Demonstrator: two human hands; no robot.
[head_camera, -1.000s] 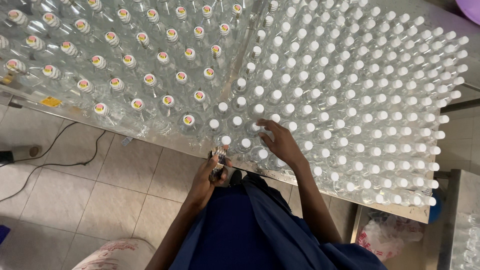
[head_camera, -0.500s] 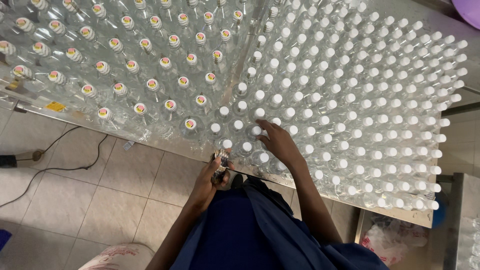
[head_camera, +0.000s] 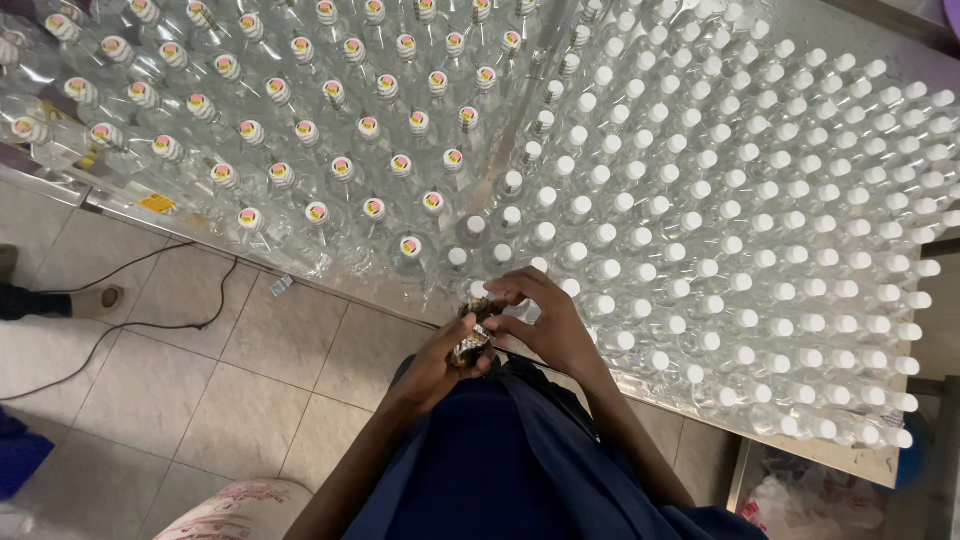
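I'm holding a small bunch of seal labels (head_camera: 468, 345) in my left hand (head_camera: 440, 365), fingers curled shut around it, just at the near edge of the worktop (head_camera: 640, 385). My right hand (head_camera: 545, 325) is meeting it, fingertips (head_camera: 497, 300) pinching at the top of the bunch, looks like I'm peeling one seal off; can't tell if one is already free. Bunch is sitting between both hands, just in front of the nearest white-capped bottles (head_camera: 650, 270). Bottles with coloured seals (head_camera: 370, 130) are filling the left half, plain white caps the right, so I'm judging the sealing is roughly halfway along. Next move is calling for a clean single seal pinched out, then a reach to the closest unsealed cap (head_camera: 478, 289) beside the last sealed one (head_camera: 410, 246)

Versus a second ago: my right hand was resting out on the caps, now it's pulled back onto the bunch; left hand is sitting about where it was
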